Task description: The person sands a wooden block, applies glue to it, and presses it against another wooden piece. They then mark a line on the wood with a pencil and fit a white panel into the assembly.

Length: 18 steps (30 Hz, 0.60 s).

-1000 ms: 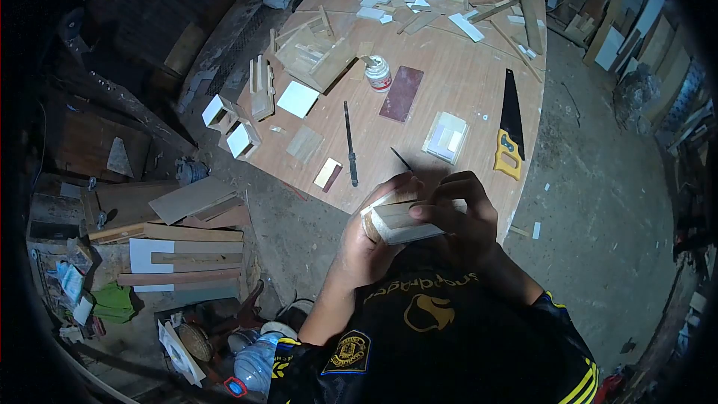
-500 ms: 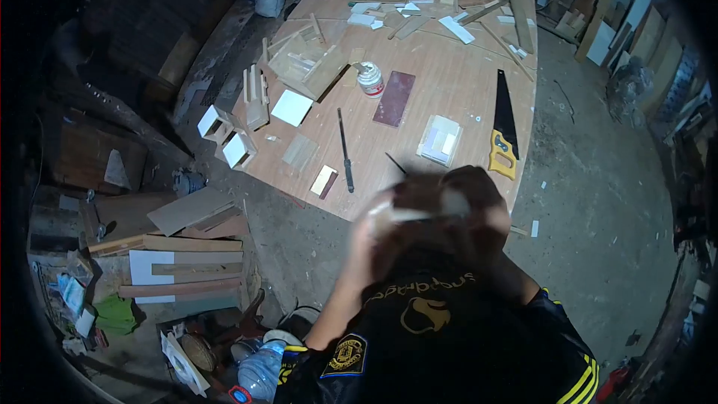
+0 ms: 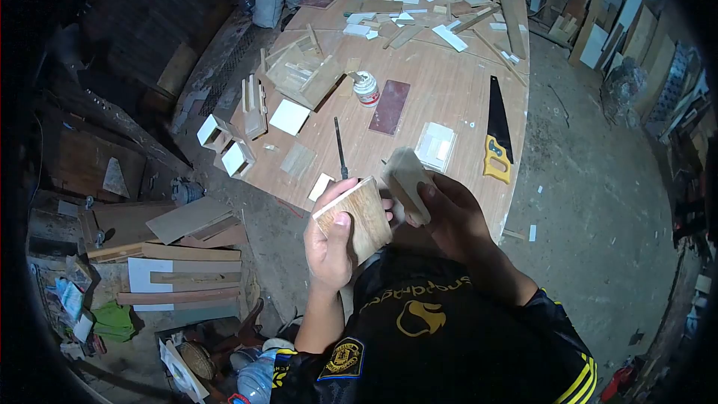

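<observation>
My left hand point(image 3: 326, 251) is wrapped round a small square wooden board point(image 3: 360, 217), its thumb lying across the grained face. A pale strip runs along the board's upper left edge. In my right hand point(image 3: 455, 217) is a second wooden piece, a narrow block point(image 3: 406, 178) with a rounded top end, gripped at its lower right side. The two pieces are tilted and held close together above the table's near edge. Just beyond them lie a thin dark file point(image 3: 340, 146), partly hidden by the left hand, and a stack of pale pieces point(image 3: 436, 146).
On the table point(image 3: 449, 75) are a handsaw point(image 3: 497, 131) with a yellow handle, a glue jar point(image 3: 366, 90), a reddish-brown strip point(image 3: 390, 108) and an open wooden box point(image 3: 303, 71). Wood offcuts point(image 3: 419, 7) cover the far end. Boards point(image 3: 187, 277) lie at left.
Both hands were blurred and close together over my chest; now they are lower and parted, each with its own wooden piece showing clearly. The view has shifted slightly.
</observation>
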Each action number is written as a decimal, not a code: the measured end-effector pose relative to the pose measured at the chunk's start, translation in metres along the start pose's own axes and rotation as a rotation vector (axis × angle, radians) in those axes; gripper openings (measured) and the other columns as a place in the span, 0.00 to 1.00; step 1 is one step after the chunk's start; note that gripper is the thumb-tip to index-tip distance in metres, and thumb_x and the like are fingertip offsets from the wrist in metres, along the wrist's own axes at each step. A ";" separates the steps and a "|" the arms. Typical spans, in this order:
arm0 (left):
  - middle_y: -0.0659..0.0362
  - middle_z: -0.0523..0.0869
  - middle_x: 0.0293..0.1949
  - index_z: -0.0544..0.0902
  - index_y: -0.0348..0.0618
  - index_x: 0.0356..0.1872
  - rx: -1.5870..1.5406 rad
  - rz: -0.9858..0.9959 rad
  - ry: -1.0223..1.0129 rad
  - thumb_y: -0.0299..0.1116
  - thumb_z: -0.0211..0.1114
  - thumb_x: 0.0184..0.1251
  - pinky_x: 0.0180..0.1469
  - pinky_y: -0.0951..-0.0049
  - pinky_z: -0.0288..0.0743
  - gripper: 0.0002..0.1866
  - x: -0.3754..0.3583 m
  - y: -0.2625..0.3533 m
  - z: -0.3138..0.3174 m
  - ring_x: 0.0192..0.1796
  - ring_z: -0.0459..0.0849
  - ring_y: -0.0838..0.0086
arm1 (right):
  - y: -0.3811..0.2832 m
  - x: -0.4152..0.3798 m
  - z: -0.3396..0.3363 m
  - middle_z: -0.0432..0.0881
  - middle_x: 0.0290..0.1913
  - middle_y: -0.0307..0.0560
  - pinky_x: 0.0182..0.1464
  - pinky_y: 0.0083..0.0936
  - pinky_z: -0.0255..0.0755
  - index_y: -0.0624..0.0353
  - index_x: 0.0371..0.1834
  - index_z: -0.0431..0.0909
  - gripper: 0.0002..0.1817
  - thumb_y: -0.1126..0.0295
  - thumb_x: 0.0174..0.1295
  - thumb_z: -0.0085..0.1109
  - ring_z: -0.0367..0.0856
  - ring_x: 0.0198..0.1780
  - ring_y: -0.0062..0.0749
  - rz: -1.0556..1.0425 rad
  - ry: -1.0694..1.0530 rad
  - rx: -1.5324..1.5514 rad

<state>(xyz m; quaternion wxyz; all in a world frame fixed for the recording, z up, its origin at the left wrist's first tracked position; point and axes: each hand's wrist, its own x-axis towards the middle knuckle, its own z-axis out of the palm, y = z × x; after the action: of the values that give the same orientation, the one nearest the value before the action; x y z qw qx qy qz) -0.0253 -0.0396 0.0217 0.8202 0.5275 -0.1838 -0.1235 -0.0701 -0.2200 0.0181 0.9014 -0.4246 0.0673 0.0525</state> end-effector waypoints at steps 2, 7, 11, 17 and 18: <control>0.38 0.79 0.51 0.65 0.28 0.64 -0.009 0.004 0.001 0.37 0.50 0.76 0.53 0.56 0.81 0.24 -0.001 0.002 0.001 0.51 0.84 0.54 | 0.000 -0.001 0.003 0.80 0.50 0.53 0.56 0.33 0.74 0.71 0.61 0.68 0.31 0.52 0.70 0.55 0.80 0.53 0.33 0.006 0.022 -0.008; 0.38 0.79 0.51 0.65 0.28 0.64 0.014 0.007 0.012 0.36 0.51 0.76 0.52 0.56 0.81 0.24 -0.004 0.005 0.002 0.49 0.85 0.55 | 0.004 -0.002 0.006 0.80 0.49 0.53 0.55 0.34 0.75 0.70 0.61 0.68 0.30 0.53 0.70 0.55 0.81 0.51 0.33 0.015 0.044 -0.012; 0.39 0.79 0.51 0.65 0.28 0.63 0.156 0.032 0.029 0.36 0.51 0.76 0.51 0.57 0.82 0.24 -0.007 0.009 0.000 0.48 0.85 0.56 | 0.008 0.002 -0.001 0.81 0.44 0.51 0.53 0.32 0.76 0.70 0.59 0.71 0.28 0.54 0.69 0.57 0.82 0.48 0.32 -0.009 -0.023 -0.031; 0.38 0.78 0.52 0.65 0.27 0.63 0.127 0.003 0.003 0.44 0.46 0.77 0.51 0.56 0.82 0.27 -0.010 0.006 -0.009 0.47 0.85 0.54 | 0.006 -0.001 0.003 0.83 0.43 0.49 0.50 0.29 0.77 0.68 0.56 0.73 0.24 0.57 0.69 0.58 0.82 0.47 0.31 -0.057 -0.008 -0.029; 0.38 0.78 0.52 0.65 0.27 0.63 -0.009 -0.041 0.008 0.48 0.42 0.77 0.51 0.54 0.82 0.30 -0.011 0.006 -0.007 0.48 0.85 0.52 | 0.006 -0.002 0.003 0.83 0.43 0.49 0.49 0.29 0.76 0.67 0.55 0.74 0.23 0.57 0.69 0.58 0.82 0.46 0.31 -0.075 0.002 -0.030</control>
<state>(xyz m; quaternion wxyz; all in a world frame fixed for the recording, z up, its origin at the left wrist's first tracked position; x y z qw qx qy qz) -0.0317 -0.0268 0.0228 0.8205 0.5279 -0.1694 -0.1389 -0.0728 -0.2142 0.0162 0.8961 -0.4405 0.0515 0.0190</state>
